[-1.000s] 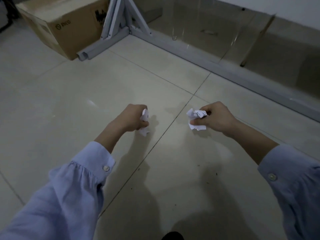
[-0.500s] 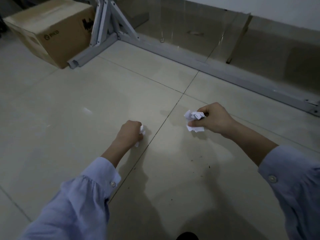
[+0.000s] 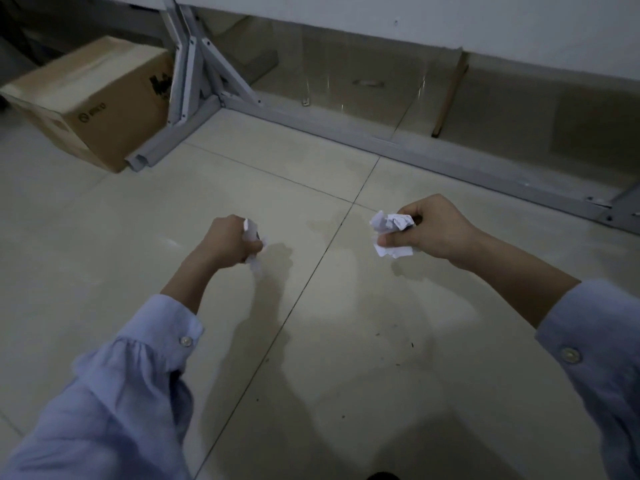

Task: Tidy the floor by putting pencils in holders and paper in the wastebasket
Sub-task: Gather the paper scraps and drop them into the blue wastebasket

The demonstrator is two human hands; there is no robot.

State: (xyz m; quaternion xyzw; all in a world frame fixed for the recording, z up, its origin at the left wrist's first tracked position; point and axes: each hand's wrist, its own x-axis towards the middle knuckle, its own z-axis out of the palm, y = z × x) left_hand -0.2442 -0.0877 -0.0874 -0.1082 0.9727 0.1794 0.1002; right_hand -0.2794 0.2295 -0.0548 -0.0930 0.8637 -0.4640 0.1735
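head view looks down over two outstretched arms in pale blue sleeves (image 3: 138, 375). at ten o'clock a cardboard box (image 3: 93, 98) sits on the floor with a dark printed mark on its side. touching its near corner is the foot of a grey metal frame (image 3: 188, 91), whose braced leg rises out of sight at eleven o'clock. the frame's base rail (image 3: 433, 152) runs along the floor toward three o'clock. behind the rail, at one o'clock, a thin wooden strip (image 3: 448, 95) leans against the tan skirting under a white wall (image 3: 450, 19). the room is dim. the tiled floor (image 3: 104, 265) is pale and glossy, one grout line passes between the hands, and dark specks are scattered at five o'clock. the left hand (image 3: 225, 242) is fisted around the left paper ball (image 3: 255, 252), which pokes out on its three o'clock side. the right hand (image 3: 440, 230) pinches the right paper ball (image 3: 391, 233) between thumb and curled fingers, the paper at its nine o'clock side. the two balls are well apart.
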